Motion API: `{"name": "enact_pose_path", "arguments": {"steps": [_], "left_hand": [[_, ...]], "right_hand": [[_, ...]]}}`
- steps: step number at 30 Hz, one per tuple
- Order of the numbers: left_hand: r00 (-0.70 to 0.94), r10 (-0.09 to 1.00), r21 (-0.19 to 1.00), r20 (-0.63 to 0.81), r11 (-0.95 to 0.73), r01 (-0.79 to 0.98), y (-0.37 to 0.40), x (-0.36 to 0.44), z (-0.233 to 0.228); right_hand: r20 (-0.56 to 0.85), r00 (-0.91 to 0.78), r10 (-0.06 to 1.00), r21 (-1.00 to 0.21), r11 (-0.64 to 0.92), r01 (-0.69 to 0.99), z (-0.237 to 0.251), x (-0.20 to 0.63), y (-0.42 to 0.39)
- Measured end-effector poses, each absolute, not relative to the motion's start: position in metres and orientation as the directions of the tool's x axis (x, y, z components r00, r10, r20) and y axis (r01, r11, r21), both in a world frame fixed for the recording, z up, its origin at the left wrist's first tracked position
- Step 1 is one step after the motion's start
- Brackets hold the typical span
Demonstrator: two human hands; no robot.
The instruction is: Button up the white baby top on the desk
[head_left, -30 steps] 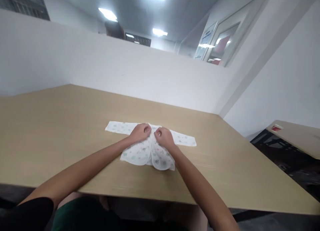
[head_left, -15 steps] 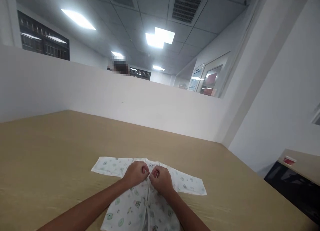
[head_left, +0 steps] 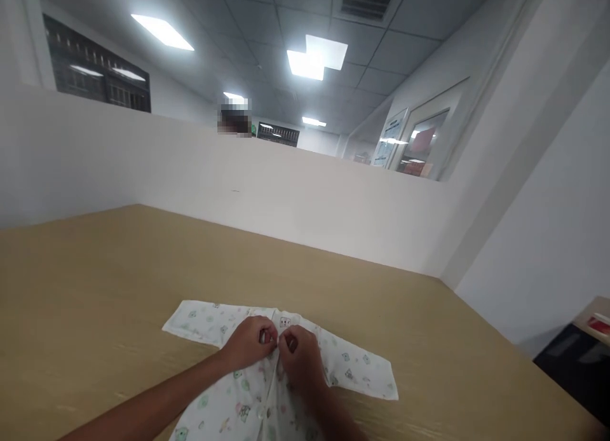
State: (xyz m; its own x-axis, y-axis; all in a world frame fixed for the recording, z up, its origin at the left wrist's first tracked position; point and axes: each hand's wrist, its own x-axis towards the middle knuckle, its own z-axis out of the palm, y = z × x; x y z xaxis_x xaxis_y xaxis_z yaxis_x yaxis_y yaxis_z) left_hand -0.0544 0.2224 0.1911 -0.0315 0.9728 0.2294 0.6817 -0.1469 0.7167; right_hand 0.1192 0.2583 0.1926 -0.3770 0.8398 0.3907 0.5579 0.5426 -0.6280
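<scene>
Table (head_left: 95, 269) surface bare left of, right of and beyond the baby shirt (head_left: 352, 365); hand passage open there. White partition (head_left: 190, 168) closes the table's far edge beyond the shirt. Wall (head_left: 534, 237) bounds the right side.

A small white baby shirt (head_left: 286, 371) with a green and pink print lies flat on the tan wooden table (head_left: 95, 282), sleeves spread toward 9 and 3 o'clock, its collar toward 12. The left hand (head_left: 248, 342) and right hand (head_left: 298, 355) meet knuckle to knuckle just below the collar, fingers curled and pinching the front opening where the two edges join. A white partition wall (head_left: 190, 174) runs along the table's far edge at 12 o'clock.
</scene>
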Motion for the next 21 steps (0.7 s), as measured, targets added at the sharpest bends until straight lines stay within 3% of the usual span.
{"name": "enact_pose_path", "arguments": {"steps": [7,18,21], "left_hand": [[-0.003,0.972,0.699,0.235,-0.166,0.696,0.222,-0.055,0.191],[-0.087,0.975,0.796,0.206,-0.115,0.594,0.224,-0.052,0.178],[-0.059,0.973,0.794,0.223,-0.146,0.591,0.226,-0.052,0.176]], "right_hand": [[0.353,-0.407,0.842,-0.745,0.516,0.423,0.197,0.122,0.259],[0.199,-0.398,0.895,-0.819,0.375,0.434,0.206,0.123,0.266],[0.211,-0.325,0.922,-0.807,0.352,0.474,0.192,0.124,0.267]]}}
